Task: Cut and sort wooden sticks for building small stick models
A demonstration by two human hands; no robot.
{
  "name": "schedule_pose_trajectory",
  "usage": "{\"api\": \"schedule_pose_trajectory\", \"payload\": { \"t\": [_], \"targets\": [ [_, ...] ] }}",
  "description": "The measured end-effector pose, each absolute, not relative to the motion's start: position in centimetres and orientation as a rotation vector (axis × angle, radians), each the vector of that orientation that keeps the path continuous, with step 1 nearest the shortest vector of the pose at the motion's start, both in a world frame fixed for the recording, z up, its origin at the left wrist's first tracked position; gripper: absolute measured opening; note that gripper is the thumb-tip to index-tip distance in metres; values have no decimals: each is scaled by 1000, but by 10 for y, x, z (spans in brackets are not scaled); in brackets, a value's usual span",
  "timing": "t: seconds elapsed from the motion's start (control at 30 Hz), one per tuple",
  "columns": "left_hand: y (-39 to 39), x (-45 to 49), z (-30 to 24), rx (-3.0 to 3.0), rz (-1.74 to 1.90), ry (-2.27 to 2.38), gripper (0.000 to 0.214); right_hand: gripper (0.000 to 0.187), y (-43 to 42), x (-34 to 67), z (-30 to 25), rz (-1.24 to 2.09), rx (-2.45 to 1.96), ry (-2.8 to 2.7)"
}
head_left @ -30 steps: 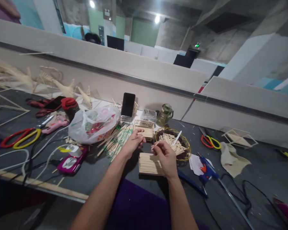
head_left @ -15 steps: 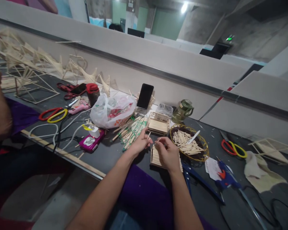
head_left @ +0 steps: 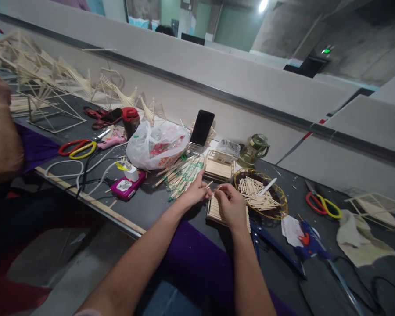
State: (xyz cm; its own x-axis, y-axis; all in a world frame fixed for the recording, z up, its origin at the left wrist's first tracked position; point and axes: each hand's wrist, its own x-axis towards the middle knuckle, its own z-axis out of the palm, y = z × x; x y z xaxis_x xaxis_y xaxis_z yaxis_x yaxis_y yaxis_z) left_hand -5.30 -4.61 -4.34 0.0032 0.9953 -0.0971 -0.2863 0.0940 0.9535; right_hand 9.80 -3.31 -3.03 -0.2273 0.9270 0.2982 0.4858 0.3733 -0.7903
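Note:
A small slatted panel of wooden sticks (head_left: 216, 212) lies in front of me, partly covered by my right hand. My right hand (head_left: 233, 206) is closed, its thumb and fingers pinched together over the panel's far edge; whatever sits in the pinch is too small to make out. Just left of it, my left hand (head_left: 196, 193) grips a short wooden stick (head_left: 210, 184) between thumb and fingers, with the index finger stretched forward. Beyond the hands stands a box-like stick model (head_left: 220, 167) with a slatted floor. To the right, a yellow-rimmed basket (head_left: 285, 199) holds cut sticks (head_left: 258, 193) and a white tool.
Green-wrapped sticks (head_left: 186, 177) and a plastic bag (head_left: 141, 151) lie left, near a purple power strip (head_left: 127, 188). A phone (head_left: 202, 127) leans upright behind. Right are a blue glue gun (head_left: 311, 241), scissors (head_left: 322, 205) and a cloth (head_left: 355, 241). Another person's arm (head_left: 1, 131) is far left.
The stick in my left hand has tipped from steep to flatter, and that hand's index finger now points forward. My right hand stays pinched at the panel. The view has shifted slightly.

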Motion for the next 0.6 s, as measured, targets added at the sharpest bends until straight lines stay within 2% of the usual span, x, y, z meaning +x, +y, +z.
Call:
{"api": "schedule_pose_trajectory", "payload": {
  "t": [0.23,0.6],
  "targets": [
    [-37,-50,-52,812,1422,1072,79,17,-31,97,-31,749,-1229,-1841],
    [-36,-51,-40,696,1496,960,50,18,-36,96,-29,578,-1244,-1939]
  ]
}}
